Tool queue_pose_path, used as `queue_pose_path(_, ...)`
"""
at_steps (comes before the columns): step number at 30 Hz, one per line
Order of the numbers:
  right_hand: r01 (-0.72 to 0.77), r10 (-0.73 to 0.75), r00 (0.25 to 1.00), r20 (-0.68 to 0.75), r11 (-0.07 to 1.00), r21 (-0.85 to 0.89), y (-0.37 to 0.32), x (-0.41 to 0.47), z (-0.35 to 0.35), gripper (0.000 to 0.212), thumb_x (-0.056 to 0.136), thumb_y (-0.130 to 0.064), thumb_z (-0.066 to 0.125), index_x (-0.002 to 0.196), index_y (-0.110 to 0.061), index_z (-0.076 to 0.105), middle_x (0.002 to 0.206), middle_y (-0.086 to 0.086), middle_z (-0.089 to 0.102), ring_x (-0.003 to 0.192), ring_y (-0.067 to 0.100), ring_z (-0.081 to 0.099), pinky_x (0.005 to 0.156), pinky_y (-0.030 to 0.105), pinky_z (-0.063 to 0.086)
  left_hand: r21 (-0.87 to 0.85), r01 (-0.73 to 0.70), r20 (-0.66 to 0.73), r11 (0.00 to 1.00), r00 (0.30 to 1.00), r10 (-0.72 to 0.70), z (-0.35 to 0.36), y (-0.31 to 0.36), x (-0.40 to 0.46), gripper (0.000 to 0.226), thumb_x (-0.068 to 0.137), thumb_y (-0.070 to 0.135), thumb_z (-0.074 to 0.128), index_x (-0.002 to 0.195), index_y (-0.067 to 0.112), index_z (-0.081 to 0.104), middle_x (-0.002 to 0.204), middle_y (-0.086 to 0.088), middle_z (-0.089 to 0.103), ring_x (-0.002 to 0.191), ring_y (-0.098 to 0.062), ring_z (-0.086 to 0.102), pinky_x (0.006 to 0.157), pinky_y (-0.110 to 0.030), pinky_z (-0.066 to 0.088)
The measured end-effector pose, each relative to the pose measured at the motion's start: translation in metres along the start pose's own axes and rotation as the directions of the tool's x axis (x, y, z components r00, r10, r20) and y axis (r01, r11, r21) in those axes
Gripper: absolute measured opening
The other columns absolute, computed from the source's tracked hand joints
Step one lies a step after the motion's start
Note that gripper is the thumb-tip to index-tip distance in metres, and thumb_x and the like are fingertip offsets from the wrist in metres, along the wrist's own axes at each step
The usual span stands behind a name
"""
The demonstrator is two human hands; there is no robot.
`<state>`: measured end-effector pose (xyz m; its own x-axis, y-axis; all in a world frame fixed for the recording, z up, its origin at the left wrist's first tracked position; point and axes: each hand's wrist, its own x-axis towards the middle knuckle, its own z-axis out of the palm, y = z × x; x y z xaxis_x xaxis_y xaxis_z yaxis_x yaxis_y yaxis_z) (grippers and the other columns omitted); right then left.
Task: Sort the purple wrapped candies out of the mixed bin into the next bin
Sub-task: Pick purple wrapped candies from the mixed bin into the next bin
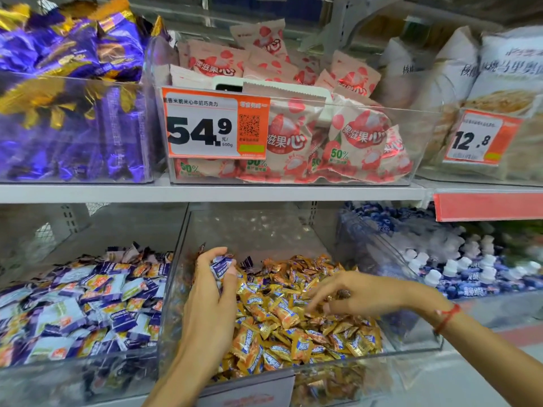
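Note:
The mixed bin (pixel 411 345) is a clear plastic box on the lower shelf, full of gold-orange wrapped candies (pixel 282 312) with a few purple ones at its back left. My left hand (pixel 211 292) is inside at the left, fingers curled round several purple wrapped candies (pixel 221 264). My right hand (pixel 349 293) hovers over the gold pile with fingers spread downward; it looks blurred, and I cannot tell whether it holds anything. To the left stands the neighbouring bin (pixel 88 374), holding purple and pale-blue wrapped candies (pixel 88 301).
A clear divider wall (pixel 176 268) separates the two lower bins. Right of the mixed bin sits a bin of blue-white packets (pixel 470 268). The upper shelf (pixel 205 190) carries purple bars, pink snack packs behind a 54.9 price tag (pixel 214 127), and beige bags.

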<state>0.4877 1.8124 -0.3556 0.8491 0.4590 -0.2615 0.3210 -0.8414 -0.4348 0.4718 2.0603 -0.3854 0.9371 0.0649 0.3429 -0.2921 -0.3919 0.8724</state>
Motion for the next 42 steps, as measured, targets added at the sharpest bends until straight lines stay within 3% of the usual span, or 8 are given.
queue_pose_path(6,-0.036,0.041,0.965,-0.260,0.999,0.022,-0.015,0.052,-0.008,0.029,0.097,-0.011,0.051,0.112,-0.026,0.071,0.119,-0.008,0.068,0.108,0.015,0.064,0.094,0.026,0.050,0.024,0.047,0.050,0.999,0.998,-0.048,0.002,-0.001,0.001,0.033,0.101,0.032,0.037,0.133,0.037,0.031,0.069,0.001,0.045,0.051,-0.011,0.040,0.062,-0.035,0.043)
queue_pose_path(13,-0.114,0.130,0.976,-0.173,0.988,0.103,-0.036,0.124,0.014,0.040,0.099,-0.020,0.047,0.139,-0.020,0.048,0.137,0.002,0.054,0.125,0.020,0.050,0.102,0.026,0.040,0.012,0.091,0.066,0.996,0.994,-0.091,0.003,-0.001,0.001,0.044,0.102,0.026,0.038,0.143,0.034,0.025,0.076,0.013,0.045,0.070,-0.011,0.053,0.063,-0.020,0.038)
queue_pose_path(17,-0.160,0.151,0.984,-0.091,0.982,-0.102,-0.033,0.134,0.021,0.006,0.091,-0.026,0.060,0.088,-0.021,0.059,0.083,-0.005,0.056,0.085,0.019,0.052,0.064,0.022,0.041,0.031,0.060,0.057,0.998,0.996,-0.062,0.001,0.001,0.001,0.040,0.102,0.027,0.038,0.140,0.035,0.029,0.074,0.014,0.046,0.067,-0.013,0.055,0.067,-0.031,0.042)
queue_pose_path(23,-0.094,0.098,0.979,-0.180,0.995,0.034,-0.020,0.111,0.021,0.029,0.089,-0.021,0.066,0.116,-0.010,0.066,0.097,-0.005,0.058,0.075,0.000,0.052,0.065,0.012,0.040,0.029,0.060,0.063,0.998,0.996,-0.061,0.003,-0.002,0.002,0.038,0.102,0.026,0.038,0.138,0.034,0.031,0.066,-0.004,0.049,0.048,-0.008,0.037,0.054,-0.026,0.035)
queue_pose_path(32,0.093,0.070,0.915,-0.398,0.922,0.375,-0.017,0.031,0.001,0.030,0.070,-0.025,0.086,0.088,-0.018,0.063,0.067,-0.009,0.060,0.063,0.002,0.050,0.064,0.013,0.041,0.029,0.045,0.105,0.999,0.993,-0.048,0.004,-0.002,0.001,0.035,0.102,0.026,0.038,0.136,0.037,0.032,0.077,0.015,0.046,0.075,-0.017,0.059,0.060,-0.020,0.036)
queue_pose_path(35,0.079,0.060,0.923,-0.379,0.937,0.340,-0.018,0.017,-0.001,0.029,0.065,-0.033,0.088,0.080,-0.021,0.067,0.066,-0.002,0.062,0.062,0.005,0.051,0.064,0.018,0.040,0.023,0.025,0.132,0.999,0.991,-0.027,0.003,0.000,0.001,0.032,0.102,0.026,0.039,0.132,0.037,0.037,0.074,0.005,0.053,0.063,-0.018,0.052,0.058,-0.025,0.038)
queue_pose_path(39,0.015,0.077,0.959,-0.272,0.947,0.321,-0.012,-0.001,0.000,0.024,0.067,-0.035,0.086,0.080,-0.020,0.073,0.065,0.006,0.061,0.058,0.009,0.050,0.061,0.026,0.039,-0.002,0.031,0.146,1.000,0.989,-0.030,0.002,0.000,0.001,0.029,0.102,0.028,0.039,0.128,0.040,0.037,0.095,-0.008,0.064,0.078,-0.032,0.062,0.067,-0.037,0.046)
queue_pose_path(42,-0.033,0.125,0.962,-0.244,0.936,0.351,-0.009,-0.010,-0.001,0.022,0.080,-0.028,0.077,0.101,-0.022,0.074,0.088,0.004,0.074,0.076,0.014,0.069,0.079,0.029,0.055,-0.001,0.036,0.170,0.999,0.985,-0.035,0.003,-0.001,0.001,0.028,0.102,0.029,0.038,0.127,0.042,0.036,0.091,-0.002,0.057,0.089,-0.035,0.063,0.064,-0.030,0.043)
